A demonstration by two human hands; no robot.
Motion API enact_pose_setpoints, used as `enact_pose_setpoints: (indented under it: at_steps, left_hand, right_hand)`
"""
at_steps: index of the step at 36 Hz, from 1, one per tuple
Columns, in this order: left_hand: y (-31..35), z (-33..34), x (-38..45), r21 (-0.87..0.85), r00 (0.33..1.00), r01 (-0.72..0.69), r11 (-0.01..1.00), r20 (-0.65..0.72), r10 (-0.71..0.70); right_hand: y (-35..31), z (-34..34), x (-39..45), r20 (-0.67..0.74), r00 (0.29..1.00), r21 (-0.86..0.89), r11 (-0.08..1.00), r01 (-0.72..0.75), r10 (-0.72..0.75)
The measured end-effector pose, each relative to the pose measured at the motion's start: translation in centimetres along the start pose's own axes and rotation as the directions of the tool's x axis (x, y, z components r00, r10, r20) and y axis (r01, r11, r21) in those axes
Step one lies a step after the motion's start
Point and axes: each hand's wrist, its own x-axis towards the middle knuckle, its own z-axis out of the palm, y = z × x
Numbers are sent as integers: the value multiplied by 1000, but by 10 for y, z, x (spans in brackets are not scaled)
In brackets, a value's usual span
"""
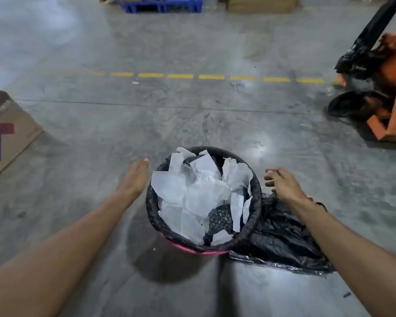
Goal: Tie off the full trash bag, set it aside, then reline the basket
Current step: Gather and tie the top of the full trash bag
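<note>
A pink basket [192, 248] stands on the concrete floor, lined with a black trash bag [152, 202] folded over its rim. White paper scraps [192, 191] fill it. A loose black bag [281, 239] lies flat on the floor just right of the basket. My left hand [135, 177] hovers beside the basket's left rim, fingers straight, holding nothing. My right hand [281, 184] is beside the right rim, above the loose bag, fingers curled and apart, empty.
An orange pallet jack [389, 97] with a black handle stands at the right. A flattened cardboard box [7, 133] lies at the left. A dashed yellow line [192, 76] crosses the floor ahead. A blue pallet [162, 5] and boxes sit at the far edge.
</note>
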Motion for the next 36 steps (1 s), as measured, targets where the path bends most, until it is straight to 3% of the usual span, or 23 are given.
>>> enact_pose_setpoints:
  at_steps: [3, 6, 9, 13, 15, 20, 27, 31, 36]
  left_hand:
    - [-19, 20, 22, -254, 979, 167, 953, 161, -128]
    - [-40, 30, 36, -260, 939, 237, 936, 308, -152]
    - [-54, 34, 46, -309, 888, 218, 926, 456, -57]
    - [-61, 34, 57, -323, 873, 222, 920, 486, -40]
    - [-61, 29, 56, -328, 880, 268, 906, 465, -92]
    - [-56, 23, 52, -247, 820, 387, 888, 533, -209]
    - [-32, 24, 65, -273, 883, 358, 893, 409, -229]
    - [-16, 26, 62, -290, 980, 174, 941, 148, -135]
    - [-9, 37, 64, -259, 998, 58, 964, 44, -49]
  right_hand:
    - [8, 20, 31, 137, 983, 104, 985, -135, 120]
    - [18, 33, 51, 334, 910, 136, 943, -305, 246]
    - [22, 39, 56, 473, 854, 70, 957, -283, 218]
    - [20, 42, 62, 447, 879, 111, 964, -241, 168]
    - [19, 42, 64, 415, 895, 153, 957, -248, 165]
    - [20, 46, 76, 433, 887, 220, 935, -278, 162]
    - [15, 50, 77, 469, 872, 243, 929, -280, 140]
    - [14, 44, 70, 403, 899, 219, 935, -279, 174]
    - [21, 43, 67, 408, 899, 207, 943, -261, 160]
